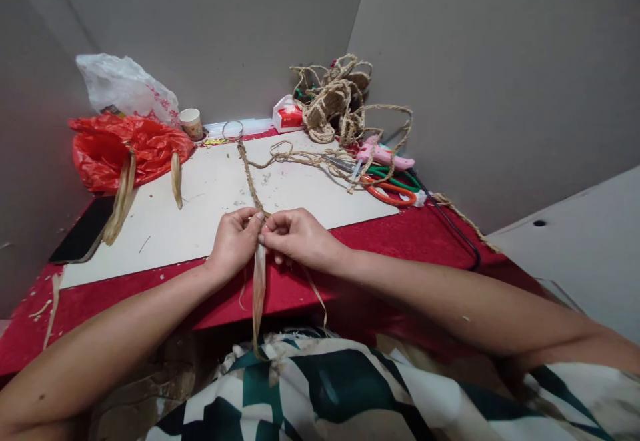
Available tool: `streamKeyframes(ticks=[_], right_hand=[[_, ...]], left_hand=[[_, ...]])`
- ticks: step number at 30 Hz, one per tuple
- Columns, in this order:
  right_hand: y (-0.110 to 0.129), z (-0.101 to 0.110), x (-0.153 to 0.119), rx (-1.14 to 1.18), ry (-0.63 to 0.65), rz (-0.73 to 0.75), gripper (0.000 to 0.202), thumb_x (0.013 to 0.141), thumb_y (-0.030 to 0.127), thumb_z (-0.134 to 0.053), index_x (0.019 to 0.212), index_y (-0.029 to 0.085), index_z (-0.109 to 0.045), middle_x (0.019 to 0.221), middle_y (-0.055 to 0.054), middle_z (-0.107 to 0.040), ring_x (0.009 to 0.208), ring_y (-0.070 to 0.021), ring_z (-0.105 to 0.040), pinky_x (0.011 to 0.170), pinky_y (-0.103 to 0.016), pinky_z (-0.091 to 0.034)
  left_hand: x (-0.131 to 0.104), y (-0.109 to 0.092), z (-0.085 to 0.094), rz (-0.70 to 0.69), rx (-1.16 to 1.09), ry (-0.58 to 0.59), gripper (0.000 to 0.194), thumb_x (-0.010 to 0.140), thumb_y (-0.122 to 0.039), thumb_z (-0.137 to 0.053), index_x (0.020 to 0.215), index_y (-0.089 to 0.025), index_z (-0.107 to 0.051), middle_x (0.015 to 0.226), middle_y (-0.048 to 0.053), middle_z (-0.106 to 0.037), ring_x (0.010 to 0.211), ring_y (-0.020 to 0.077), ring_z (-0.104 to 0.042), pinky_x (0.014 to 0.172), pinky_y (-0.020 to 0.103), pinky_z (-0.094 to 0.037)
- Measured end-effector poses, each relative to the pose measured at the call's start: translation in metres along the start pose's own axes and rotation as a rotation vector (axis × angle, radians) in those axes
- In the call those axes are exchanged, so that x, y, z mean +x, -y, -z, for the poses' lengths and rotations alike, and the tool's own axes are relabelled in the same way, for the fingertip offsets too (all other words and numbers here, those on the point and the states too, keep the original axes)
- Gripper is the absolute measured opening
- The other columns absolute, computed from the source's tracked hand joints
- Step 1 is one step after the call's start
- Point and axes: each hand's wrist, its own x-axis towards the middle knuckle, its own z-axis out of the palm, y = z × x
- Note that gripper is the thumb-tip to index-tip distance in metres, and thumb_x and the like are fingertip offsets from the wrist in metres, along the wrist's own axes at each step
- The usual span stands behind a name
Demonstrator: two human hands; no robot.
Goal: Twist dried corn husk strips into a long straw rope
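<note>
A narrow braid of dried plant fibre runs from a ring at the back of the white board down to my hands. At its near end my left hand pinches the braid between thumb and finger. Close beside it, almost touching, my right hand is closed on the braid's end and its strands. One broad pale fibre strip hangs from between the hands over the table edge. Thinner strands dangle on either side. The fingertips partly hide where the strands cross.
A white board lies on a red cloth. A phone, loose fibre strips and a red plastic bag are left. Back right are coiled rope pieces, a pink glue gun and orange-handled scissors. A paper cup stands behind.
</note>
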Motion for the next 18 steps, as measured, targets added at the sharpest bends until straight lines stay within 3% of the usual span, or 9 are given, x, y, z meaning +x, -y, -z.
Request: streamKeyframes(ticks=[11, 18], right_hand=[[-0.012, -0.006, 0.004, -0.155, -0.173, 0.219, 0.008, 0.068, 0.017, -0.054, 0.06, 0.016, -0.05, 0.052, 0.004, -0.048, 0.048, -0.0069, -0.044, 0.047, -0.019, -0.035], [-0.006, -0.003, -0.002, 0.195, -0.125, 0.113, 0.012, 0.071, 0.023, -0.058, 0.069, 0.017, -0.047, 0.06, 0.003, -0.055, 0.05, -0.0079, -0.05, 0.052, -0.021, -0.042]], left_hand=[[0.0, 0.002, -0.001, -0.014, 0.005, -0.008, 0.023, 0.078, -0.034, -0.056, 0.069, -0.014, -0.058, 0.061, 0.0, -0.056, 0.06, 0.0122, -0.052, 0.059, 0.023, -0.042], [-0.001, 0.0, -0.002, 0.037, -0.095, -0.016, 0.021, 0.076, -0.034, -0.06, 0.07, -0.015, -0.059, 0.054, -0.003, -0.053, 0.049, 0.0095, -0.047, 0.049, 0.021, -0.036]])
